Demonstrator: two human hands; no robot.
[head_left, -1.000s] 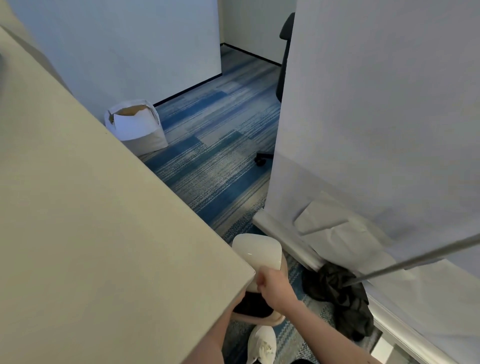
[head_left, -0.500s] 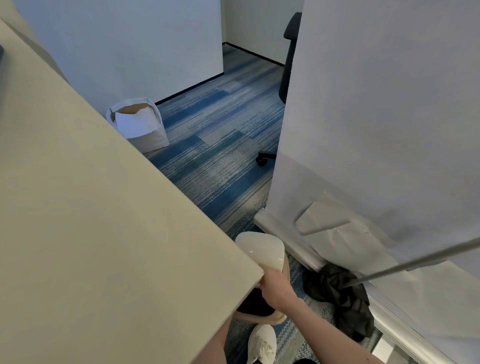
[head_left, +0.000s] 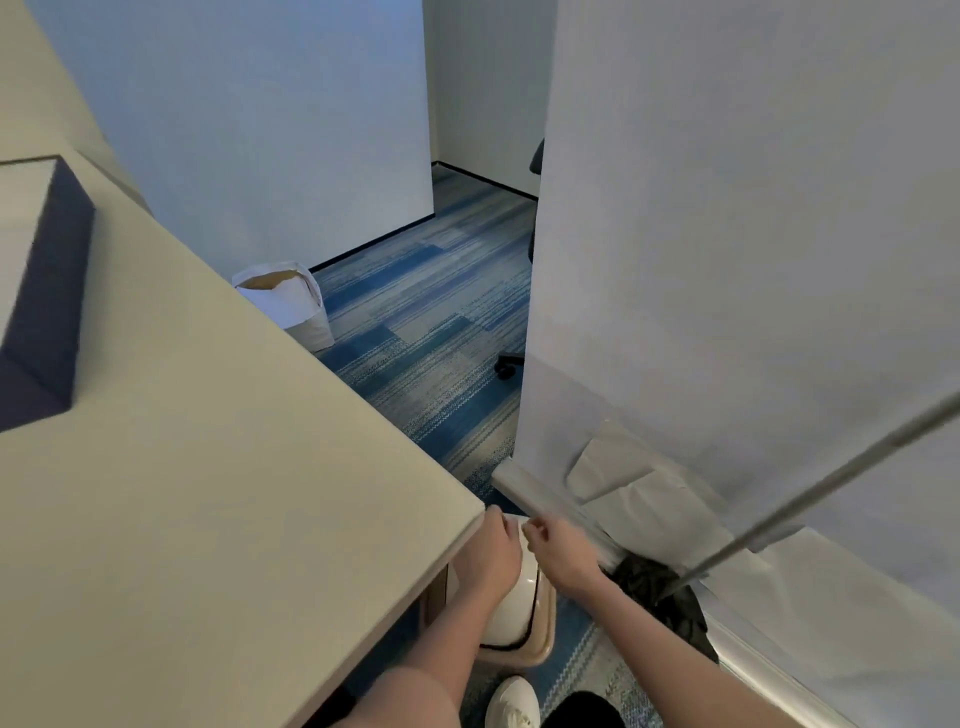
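Bin lid (head_left: 511, 613) by the bench (head_left: 208, 467) corner: left hand (head_left: 493, 553) grip curled over it; right hand (head_left: 561, 553) grip curled, cannot tell on what.

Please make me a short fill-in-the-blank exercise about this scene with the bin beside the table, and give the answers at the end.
1. The lid of the bin is ___ in colour.
2. The left hand is on the lid, and the right hand is just to its ___.
3. The carpet under the bin has stripes of ___.

Missing words: white; right; blue.
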